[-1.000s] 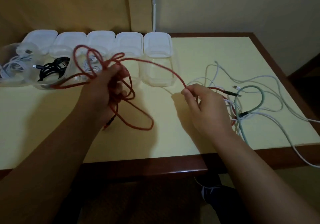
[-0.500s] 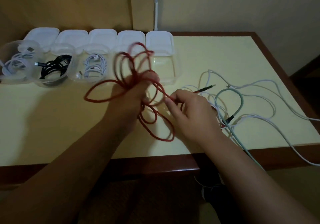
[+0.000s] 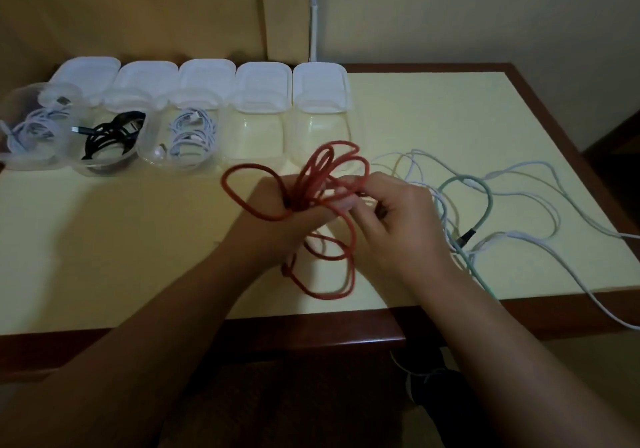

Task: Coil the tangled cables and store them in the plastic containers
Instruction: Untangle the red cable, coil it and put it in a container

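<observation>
Red cable (image 3: pixel 332 184) almost fully gathered.
Its last length has been drawn in: loops are gripped in the left hand (image 3: pixel 277 225), the end pinched by the right hand (image 3: pixel 391 219); 2 containers (image 3: pixel 256 135) stand empty.

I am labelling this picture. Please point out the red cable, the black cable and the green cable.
red cable (image 3: pixel 239 201), head view, on its leftmost loop.
black cable (image 3: pixel 114 135), head view, on its coil inside the second container.
green cable (image 3: pixel 489 201), head view, on its curved bend.

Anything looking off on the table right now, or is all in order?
One thing: the loose white cables at the right run over the brown-edged table's front edge and hang toward the floor. The red cable's loops splay unevenly between left hand and right hand.
</observation>
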Tool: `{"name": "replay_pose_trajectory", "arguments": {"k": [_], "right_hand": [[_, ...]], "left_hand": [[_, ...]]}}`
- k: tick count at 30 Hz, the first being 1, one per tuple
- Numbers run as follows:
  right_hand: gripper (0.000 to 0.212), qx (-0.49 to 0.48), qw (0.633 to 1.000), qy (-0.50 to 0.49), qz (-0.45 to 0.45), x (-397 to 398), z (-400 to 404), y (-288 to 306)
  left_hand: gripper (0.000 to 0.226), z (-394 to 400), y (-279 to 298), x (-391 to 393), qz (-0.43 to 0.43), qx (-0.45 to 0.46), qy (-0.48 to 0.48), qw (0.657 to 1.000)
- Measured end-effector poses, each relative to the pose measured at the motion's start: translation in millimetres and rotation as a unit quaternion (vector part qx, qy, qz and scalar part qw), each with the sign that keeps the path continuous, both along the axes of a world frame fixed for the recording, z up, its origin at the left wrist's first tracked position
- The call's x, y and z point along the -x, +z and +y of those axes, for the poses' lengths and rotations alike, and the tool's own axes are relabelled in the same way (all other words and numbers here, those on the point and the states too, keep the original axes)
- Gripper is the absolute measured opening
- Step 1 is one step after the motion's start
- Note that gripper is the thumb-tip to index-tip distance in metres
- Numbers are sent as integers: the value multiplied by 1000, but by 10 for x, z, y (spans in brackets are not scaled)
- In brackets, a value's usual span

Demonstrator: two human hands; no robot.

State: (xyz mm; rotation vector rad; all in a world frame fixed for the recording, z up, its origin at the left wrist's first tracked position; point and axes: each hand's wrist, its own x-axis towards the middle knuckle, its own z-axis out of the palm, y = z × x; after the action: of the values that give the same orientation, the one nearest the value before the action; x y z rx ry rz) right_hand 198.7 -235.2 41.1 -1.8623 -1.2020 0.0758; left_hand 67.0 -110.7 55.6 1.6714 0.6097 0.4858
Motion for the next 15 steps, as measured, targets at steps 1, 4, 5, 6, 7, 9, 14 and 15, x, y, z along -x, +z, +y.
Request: {"name": "replay_pose_trajectory", "arguments": {"k": [1, 4, 5, 6, 7, 9, 14, 15], "right_hand": [[17, 1, 1000, 15, -4, 11, 3, 2], [15, 37, 999, 17, -10, 18, 1, -10], [12, 62, 998, 6, -5, 9, 0, -22], [10, 90, 996, -10, 0, -2, -3, -30], [10, 118, 993, -29, 2, -26, -5, -41], [11, 155, 986, -66, 5, -85, -29, -34], [14, 228, 967, -111, 22, -290, -134, -50], [15, 227, 967, -114, 21, -302, -145, -45]], "left_hand": [[12, -60, -7, -21, -10, 13, 24, 1000], [11, -137, -27, -103, -60, 84, 123, 987], [11, -117, -21, -124, -68, 91, 140, 984], [11, -77, -13, -143, -81, 113, 158, 978], [12, -4, 0, -159, -103, 156, 177, 966], [15, 170, 89, -144, -150, 252, 202, 934], [38, 1057, 48, 323, -221, 362, 143, 894], [38, 1179, 19, 399, -205, 360, 145, 899]]}}
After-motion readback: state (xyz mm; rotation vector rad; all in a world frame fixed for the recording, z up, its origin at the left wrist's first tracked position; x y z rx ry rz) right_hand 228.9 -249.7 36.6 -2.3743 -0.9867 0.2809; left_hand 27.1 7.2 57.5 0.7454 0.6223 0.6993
